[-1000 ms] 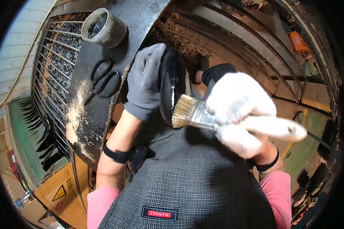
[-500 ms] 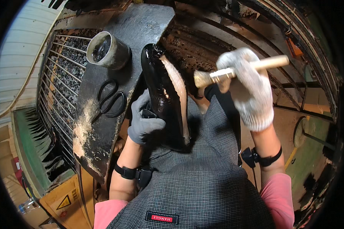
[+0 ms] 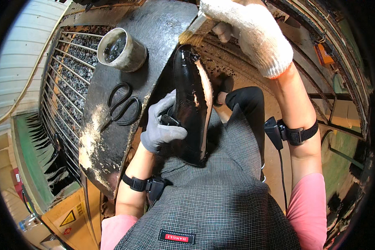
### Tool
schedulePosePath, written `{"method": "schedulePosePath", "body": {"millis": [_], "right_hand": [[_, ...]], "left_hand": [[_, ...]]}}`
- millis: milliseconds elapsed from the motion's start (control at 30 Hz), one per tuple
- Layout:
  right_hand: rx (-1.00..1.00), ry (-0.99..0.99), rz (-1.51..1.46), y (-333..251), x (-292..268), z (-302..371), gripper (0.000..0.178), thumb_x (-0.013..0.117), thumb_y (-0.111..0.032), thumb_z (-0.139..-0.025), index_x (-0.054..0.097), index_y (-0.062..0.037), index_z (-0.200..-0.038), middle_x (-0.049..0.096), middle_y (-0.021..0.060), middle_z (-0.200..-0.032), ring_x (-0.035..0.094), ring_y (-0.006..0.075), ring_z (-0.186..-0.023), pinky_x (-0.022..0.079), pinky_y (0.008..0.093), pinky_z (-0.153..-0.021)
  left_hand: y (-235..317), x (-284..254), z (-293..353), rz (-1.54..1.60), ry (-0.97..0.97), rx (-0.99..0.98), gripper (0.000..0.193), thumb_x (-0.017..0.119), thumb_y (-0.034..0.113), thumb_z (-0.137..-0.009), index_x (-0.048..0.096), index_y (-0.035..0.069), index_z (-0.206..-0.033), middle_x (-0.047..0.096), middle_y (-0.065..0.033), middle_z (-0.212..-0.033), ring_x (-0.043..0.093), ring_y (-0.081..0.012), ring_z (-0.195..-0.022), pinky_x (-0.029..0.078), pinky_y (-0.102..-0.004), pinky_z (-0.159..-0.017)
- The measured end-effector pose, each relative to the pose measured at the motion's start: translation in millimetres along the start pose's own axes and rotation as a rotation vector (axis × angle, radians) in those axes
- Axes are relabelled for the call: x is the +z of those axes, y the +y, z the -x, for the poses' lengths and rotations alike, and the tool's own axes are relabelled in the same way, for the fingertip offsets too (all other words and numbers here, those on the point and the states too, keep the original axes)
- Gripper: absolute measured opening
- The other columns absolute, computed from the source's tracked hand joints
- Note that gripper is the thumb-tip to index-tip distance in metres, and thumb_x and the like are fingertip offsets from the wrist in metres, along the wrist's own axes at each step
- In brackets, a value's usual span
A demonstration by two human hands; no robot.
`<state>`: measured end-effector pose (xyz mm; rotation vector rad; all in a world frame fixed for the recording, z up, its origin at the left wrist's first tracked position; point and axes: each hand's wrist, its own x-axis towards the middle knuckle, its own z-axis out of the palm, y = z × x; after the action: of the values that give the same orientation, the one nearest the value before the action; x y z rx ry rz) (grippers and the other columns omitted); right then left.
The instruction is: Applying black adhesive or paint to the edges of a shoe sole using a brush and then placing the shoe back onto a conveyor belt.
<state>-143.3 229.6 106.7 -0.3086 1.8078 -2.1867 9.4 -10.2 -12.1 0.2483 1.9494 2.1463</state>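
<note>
My left hand (image 3: 161, 125), in a grey glove, is closed on the side of a long, glossy black shoe-shaped piece (image 3: 186, 110). A pale strip (image 3: 207, 89) runs down its right side. A short black part (image 3: 170, 120) shows between my thumb and fingers. In a white knitted glove, my right hand (image 3: 258, 37) grips a paintbrush (image 3: 201, 26) at the upper edge of view. Its tan bristles point down and left, at or just above the piece's far tip; contact I cannot tell. My right fingers partly hide the brush handle.
On the dark board (image 3: 162, 25) to the left stand a cup (image 3: 131, 56) of dark, shiny stuff and black-handled scissors (image 3: 125, 106). Pale residue (image 3: 93, 133) crusts the board's near part. Metal bars (image 3: 68, 73) lie further left. A dark apron (image 3: 212, 200) covers my lap.
My right hand has moved up and left with the paintbrush, whose bristles now point downward near the piece's far tip. The black piece and my left hand have shifted slightly right.
</note>
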Motion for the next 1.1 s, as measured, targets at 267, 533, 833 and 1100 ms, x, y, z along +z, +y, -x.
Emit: {"method": "schedulePosePath", "body": {"millis": [267, 533, 833, 1100], "right_hand": [[-0.293, -0.163, 0.164, 17.5, -13.2, 5.9, 0.013, 0.071, -0.017, -0.095, 0.066, -0.0048, -0.092, 0.065, -0.0006, -0.084, 0.06, 0.0055, -0.079, 0.049, 0.0245, -0.071], [-0.364, -0.105, 0.22, 28.5, -1.1, 71.3, 0.014, 0.07, -0.015, -0.093, 0.074, -0.0048, -0.084, 0.074, 0.0048, -0.085, 0.068, 0.0145, -0.083, 0.054, 0.0311, -0.078], [-0.535, -0.254, 0.228, 49.1, -2.1, 139.4, 0.014, 0.075, -0.011, -0.081, 0.064, -0.0035, -0.086, 0.071, 0.0127, -0.093, 0.069, 0.0251, -0.085, 0.057, 0.0378, -0.076], [-0.054, -0.108, 0.183, 27.4, -8.4, 116.3, 0.017, 0.075, -0.021, -0.091, 0.068, -0.0053, -0.091, 0.07, 0.0008, -0.081, 0.066, 0.0091, -0.074, 0.052, 0.0263, -0.071]], "left_hand": [[18.5, 13.6, -10.0, 0.088, -0.004, -0.146, 0.088, 0.084, 0.023, -0.062, 0.058, -0.009, -0.14, 0.065, -0.0119, -0.134, 0.063, -0.0203, -0.121, 0.045, -0.0338, -0.11], [19.9, 43.5, -11.8, 0.633, 0.094, -0.225, 0.074, 0.08, 0.031, -0.08, 0.055, -0.007, -0.138, 0.07, -0.0122, -0.123, 0.071, -0.0193, -0.106, 0.059, -0.0329, -0.094], [19.0, 50.4, -14.4, 1.015, 0.048, -0.206, 0.059, 0.067, 0.025, -0.092, 0.054, -0.009, -0.138, 0.069, -0.0255, -0.127, 0.073, -0.0325, -0.111, 0.061, -0.0446, -0.1], [0.2, 60.7, -32.7, 1.015, 0.129, -0.446, 0.073, 0.061, 0.048, -0.097, 0.048, 0.0, -0.15, 0.055, -0.0227, -0.15, 0.055, -0.0367, -0.136, 0.042, -0.0505, -0.119]]}}
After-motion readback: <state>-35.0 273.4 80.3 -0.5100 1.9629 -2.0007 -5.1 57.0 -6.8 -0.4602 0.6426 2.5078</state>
